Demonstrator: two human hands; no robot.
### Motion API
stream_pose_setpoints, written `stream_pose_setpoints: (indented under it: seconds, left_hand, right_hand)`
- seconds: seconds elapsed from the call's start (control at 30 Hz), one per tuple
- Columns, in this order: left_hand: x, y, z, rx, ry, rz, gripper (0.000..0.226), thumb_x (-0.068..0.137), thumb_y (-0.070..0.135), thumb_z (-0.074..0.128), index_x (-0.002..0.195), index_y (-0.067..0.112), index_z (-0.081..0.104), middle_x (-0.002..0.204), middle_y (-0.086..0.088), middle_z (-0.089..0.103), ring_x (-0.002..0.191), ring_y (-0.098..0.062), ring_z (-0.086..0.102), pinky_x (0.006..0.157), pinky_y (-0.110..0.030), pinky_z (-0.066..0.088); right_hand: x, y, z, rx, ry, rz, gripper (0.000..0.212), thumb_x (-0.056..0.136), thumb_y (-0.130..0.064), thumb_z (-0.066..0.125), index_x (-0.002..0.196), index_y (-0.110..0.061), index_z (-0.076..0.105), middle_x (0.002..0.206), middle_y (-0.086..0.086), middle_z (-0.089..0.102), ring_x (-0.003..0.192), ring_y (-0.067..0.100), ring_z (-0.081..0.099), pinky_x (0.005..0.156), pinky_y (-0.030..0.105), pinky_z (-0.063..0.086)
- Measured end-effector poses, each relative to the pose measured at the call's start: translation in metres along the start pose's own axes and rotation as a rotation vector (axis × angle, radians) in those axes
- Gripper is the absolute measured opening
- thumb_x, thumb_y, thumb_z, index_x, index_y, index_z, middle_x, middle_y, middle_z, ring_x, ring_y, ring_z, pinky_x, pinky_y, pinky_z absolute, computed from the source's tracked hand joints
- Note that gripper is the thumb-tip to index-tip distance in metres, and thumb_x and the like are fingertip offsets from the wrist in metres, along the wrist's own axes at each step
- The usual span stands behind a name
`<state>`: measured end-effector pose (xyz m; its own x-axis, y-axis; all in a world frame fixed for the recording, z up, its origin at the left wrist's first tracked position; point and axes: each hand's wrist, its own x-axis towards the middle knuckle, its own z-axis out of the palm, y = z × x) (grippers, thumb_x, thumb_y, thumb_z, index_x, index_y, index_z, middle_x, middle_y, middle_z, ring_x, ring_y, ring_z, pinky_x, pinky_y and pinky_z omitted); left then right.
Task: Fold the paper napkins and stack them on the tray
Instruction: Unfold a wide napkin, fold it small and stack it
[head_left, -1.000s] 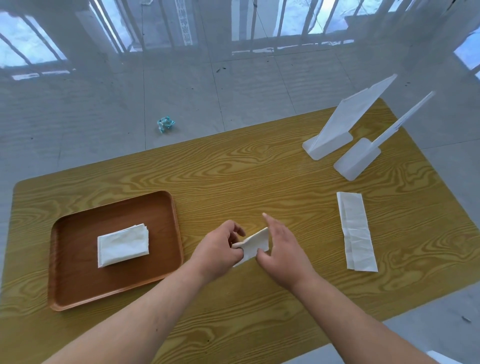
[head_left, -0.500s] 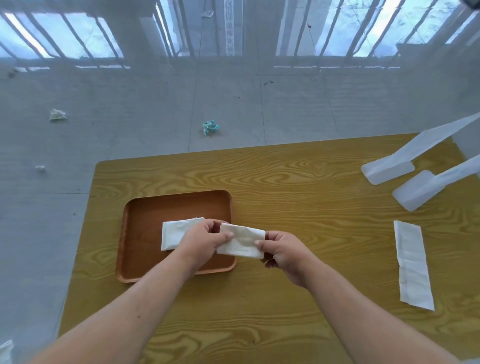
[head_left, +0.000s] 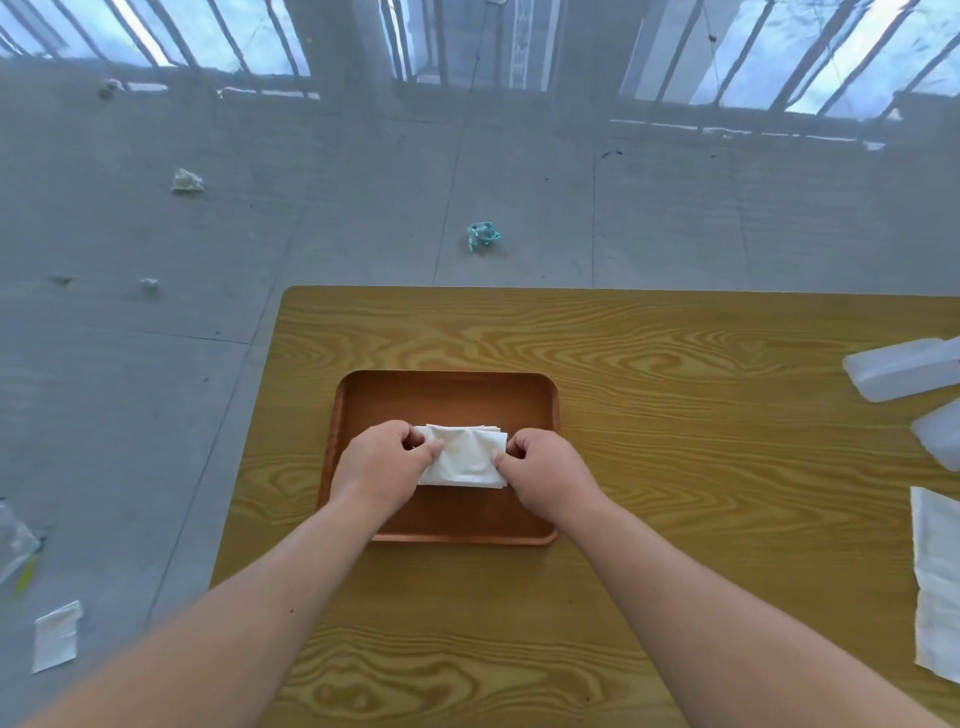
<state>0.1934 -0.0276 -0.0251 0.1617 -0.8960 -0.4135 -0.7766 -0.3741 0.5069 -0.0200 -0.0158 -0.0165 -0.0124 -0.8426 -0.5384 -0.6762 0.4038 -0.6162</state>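
both hands have carried the folded napkin (head_left: 464, 457) over the tray (head_left: 448, 391) — left hand (head_left: 383, 464) and right hand (head_left: 545, 472) pinch its ends, stack directly beneath.

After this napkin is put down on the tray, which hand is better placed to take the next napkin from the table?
Probably the right hand. The unfolded napkin lies at the table's right edge, on that hand's side. The left hand would have to cross over the tray and the stack of napkins.
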Motion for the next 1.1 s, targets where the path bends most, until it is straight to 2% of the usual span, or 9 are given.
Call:
stream_pose_setpoints:
  seconds: [0.27,0.37,0.47,0.53,0.6,0.67,0.77,0.9,1.1]
  left_hand:
    - [0.003,-0.001,0.001,0.116,0.024,0.003,0.027,0.09,0.052,0.069,0.078,0.03,0.059,0.077,0.009,0.065,0.069,-0.012,0.059,0.056,-0.035,0.043]
    - [-0.009,0.013,0.003,0.175,0.117,0.192,0.027,0.09,0.047,0.068,0.09,0.027,0.05,0.086,0.008,0.058,0.073,-0.016,0.057,0.061,-0.034,0.043]
    - [-0.031,0.04,0.017,0.227,0.042,0.479,0.026,0.092,0.047,0.065,0.103,0.027,0.053,0.098,0.008,0.057,0.082,-0.016,0.058,0.067,-0.031,0.045]
    - [-0.043,0.062,0.037,0.284,-0.069,0.624,0.032,0.094,0.048,0.062,0.115,0.025,0.056,0.109,0.006,0.059,0.095,-0.018,0.06,0.077,-0.033,0.052]
    - [-0.052,0.081,0.06,0.402,-0.172,0.746,0.044,0.095,0.05,0.057,0.129,0.023,0.055,0.124,0.001,0.059,0.111,-0.021,0.057,0.095,-0.036,0.05]
    - [-0.06,0.1,0.085,0.54,-0.233,0.836,0.056,0.096,0.053,0.051,0.142,0.022,0.049,0.145,-0.003,0.052,0.128,-0.025,0.049,0.109,-0.04,0.043]
    - [-0.07,0.122,0.122,0.636,-0.302,0.872,0.069,0.097,0.06,0.047,0.156,0.026,0.035,0.169,-0.003,0.027,0.15,-0.025,0.027,0.123,-0.043,0.025]
    - [-0.08,0.143,0.163,0.721,-0.346,0.89,0.075,0.1,0.064,0.04,0.163,0.029,0.018,0.175,-0.004,0.004,0.159,-0.026,0.005,0.128,-0.047,0.009]
    - [-0.083,0.159,0.202,0.733,-0.293,0.814,0.079,0.098,0.072,0.024,0.164,0.035,0.003,0.174,-0.002,-0.01,0.158,-0.025,-0.013,0.128,-0.054,0.0]
  right_hand:
    - [0.009,-0.001,0.01,-0.286,0.054,-0.079,0.028,0.093,-0.041,0.055,0.07,-0.025,0.054,0.069,-0.007,0.061,0.065,0.015,0.058,0.049,0.032,0.036]
    - [-0.001,0.008,0.007,-0.356,0.193,-0.181,0.037,0.094,-0.044,0.051,0.065,-0.022,0.05,0.06,-0.006,0.056,0.058,0.018,0.054,0.045,0.033,0.036]
    - [-0.021,0.037,-0.008,-0.274,0.359,-0.225,0.039,0.095,-0.042,0.051,0.063,-0.023,0.041,0.058,-0.007,0.049,0.054,0.017,0.047,0.045,0.034,0.035]
    - [-0.037,0.068,-0.025,-0.223,0.428,-0.218,0.029,0.095,-0.039,0.053,0.069,-0.026,0.046,0.069,-0.009,0.053,0.065,0.015,0.049,0.055,0.037,0.043]
    - [-0.051,0.104,-0.045,-0.221,0.506,-0.172,0.013,0.094,-0.036,0.057,0.09,-0.024,0.059,0.089,-0.005,0.06,0.085,0.018,0.054,0.074,0.036,0.048]
    - [-0.066,0.144,-0.069,-0.24,0.553,-0.065,0.029,0.094,-0.035,0.06,0.118,-0.017,0.059,0.113,0.004,0.063,0.108,0.025,0.054,0.097,0.042,0.045]
    - [-0.088,0.197,-0.105,-0.289,0.53,0.082,0.057,0.098,-0.041,0.053,0.148,-0.018,0.036,0.15,0.01,0.047,0.142,0.032,0.035,0.118,0.049,0.028]
    - [-0.112,0.258,-0.145,-0.327,0.51,0.25,0.074,0.1,-0.049,0.044,0.16,-0.023,0.01,0.169,0.01,0.016,0.155,0.032,0.006,0.124,0.054,0.014]
    - [-0.133,0.317,-0.169,-0.342,0.5,0.455,0.081,0.101,-0.054,0.034,0.161,-0.017,-0.007,0.169,0.017,0.003,0.154,0.039,0.0,0.123,0.058,0.013]
